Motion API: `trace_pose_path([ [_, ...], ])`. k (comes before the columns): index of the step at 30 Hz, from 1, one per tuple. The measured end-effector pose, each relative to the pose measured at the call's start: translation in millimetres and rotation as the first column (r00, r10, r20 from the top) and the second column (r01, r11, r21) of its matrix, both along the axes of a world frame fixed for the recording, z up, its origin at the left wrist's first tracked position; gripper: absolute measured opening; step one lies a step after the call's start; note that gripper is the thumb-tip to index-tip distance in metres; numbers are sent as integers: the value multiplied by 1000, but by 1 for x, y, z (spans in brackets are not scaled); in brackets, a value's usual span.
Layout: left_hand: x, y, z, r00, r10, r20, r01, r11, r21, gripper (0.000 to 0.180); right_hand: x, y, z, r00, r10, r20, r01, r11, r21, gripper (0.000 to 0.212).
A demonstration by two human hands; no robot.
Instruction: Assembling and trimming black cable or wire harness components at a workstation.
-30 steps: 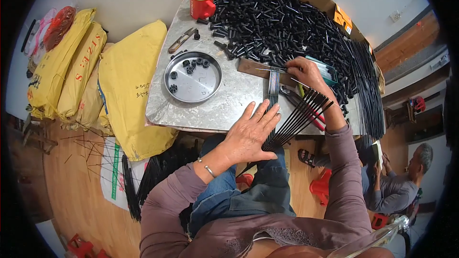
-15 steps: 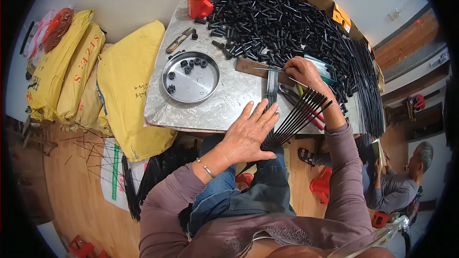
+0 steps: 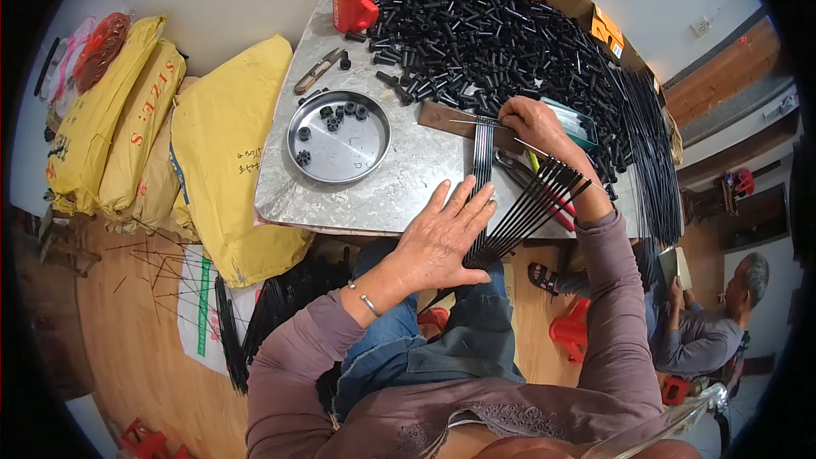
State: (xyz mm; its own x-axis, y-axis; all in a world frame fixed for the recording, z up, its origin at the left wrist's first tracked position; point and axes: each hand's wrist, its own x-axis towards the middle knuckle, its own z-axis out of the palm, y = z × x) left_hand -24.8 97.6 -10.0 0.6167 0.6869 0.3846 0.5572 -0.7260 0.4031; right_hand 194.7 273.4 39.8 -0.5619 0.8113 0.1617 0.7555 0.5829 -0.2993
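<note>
My left hand (image 3: pixel 435 240) lies flat with its fingers stretched out, the fingertips resting on a row of thin black rods (image 3: pixel 482 158) at the table's front edge. The far ends of these rods lie on a brown wooden bar (image 3: pixel 448 120). My right hand (image 3: pixel 537 126) is closed in a pinch beside those ends, on a thin metal rod (image 3: pixel 464 122) that crosses them. Below my right wrist, more black rods (image 3: pixel 537 206) fan out from under my left hand. Pliers with red handles (image 3: pixel 564 219) lie partly hidden behind the fan.
A large heap of black bolt-like parts (image 3: pixel 501 42) covers the table's back. To the left stand a round metal tray (image 3: pixel 338 168) with several small black parts, a folding knife (image 3: pixel 319 70) and a red mug (image 3: pixel 353 8). Yellow sacks (image 3: pixel 234 144) lean at left; a person (image 3: pixel 705 327) sits at right.
My right hand has shifted very slightly to the left along the rod ends. My left hand stays in place. The seated person's pale sheet has tilted.
</note>
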Motion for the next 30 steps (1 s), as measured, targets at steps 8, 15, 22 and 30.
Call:
trace_pose_path([
  [8,1,1,-1,1000,-3,2,3,1000,-8,95,3,4,0,997,28,-68,-30,999,-41,8],
  [15,0,1,1,1000,-1,-10,1,1000,-9,95,0,1,8,997,70,-14,-70,997,36,8],
  [22,0,0,1,1000,-1,3,1,1000,-7,94,0,-2,-2,993,-4,-118,-6,996,-86,7],
  [30,0,0,1,1000,6,-8,-6,1000,3,94,-10,-4,5,997,-49,-55,45,996,-74,13],
])
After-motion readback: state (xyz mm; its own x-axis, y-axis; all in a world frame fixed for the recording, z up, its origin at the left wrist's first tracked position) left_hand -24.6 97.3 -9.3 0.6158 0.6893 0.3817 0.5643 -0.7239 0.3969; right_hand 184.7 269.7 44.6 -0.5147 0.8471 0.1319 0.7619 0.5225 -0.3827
